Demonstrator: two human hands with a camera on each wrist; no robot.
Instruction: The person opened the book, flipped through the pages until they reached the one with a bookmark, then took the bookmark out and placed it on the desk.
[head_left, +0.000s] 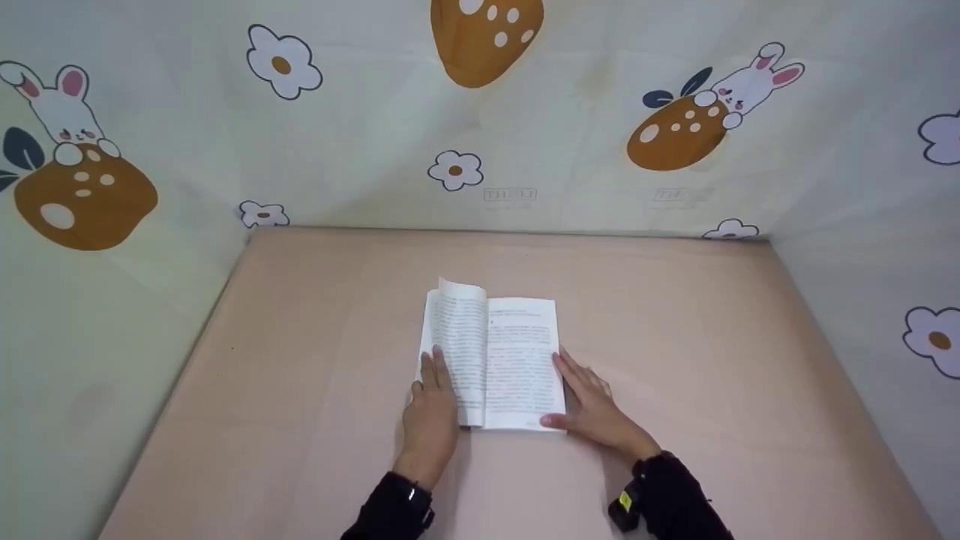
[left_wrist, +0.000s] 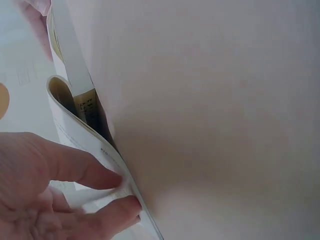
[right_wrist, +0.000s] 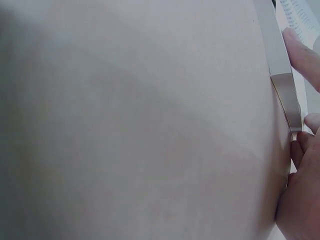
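Note:
An open book (head_left: 521,364) lies on the table in the head view, its printed pages facing up. On its left side, a page (head_left: 461,322) stands partly raised and bowed; the left wrist view shows the curled pages (left_wrist: 75,115) looping up near the spine. My left hand (head_left: 431,424) rests on the left pages with its fingers extended. At the book's lower right, my right hand (head_left: 604,416) holds the edge, thumb on the page and fingers along the side. The right wrist view shows the page block's edge (right_wrist: 280,65) beside that hand; some fingertips are hidden.
A pinkish-beige cloth (head_left: 315,315) covers the table. Behind it and at both sides hang pale curtains (head_left: 360,135) printed with rabbits, flowers and brown fruit shapes. Dark sleeves (head_left: 394,506) and a strapped wrist device (head_left: 624,510) are at the lower edge.

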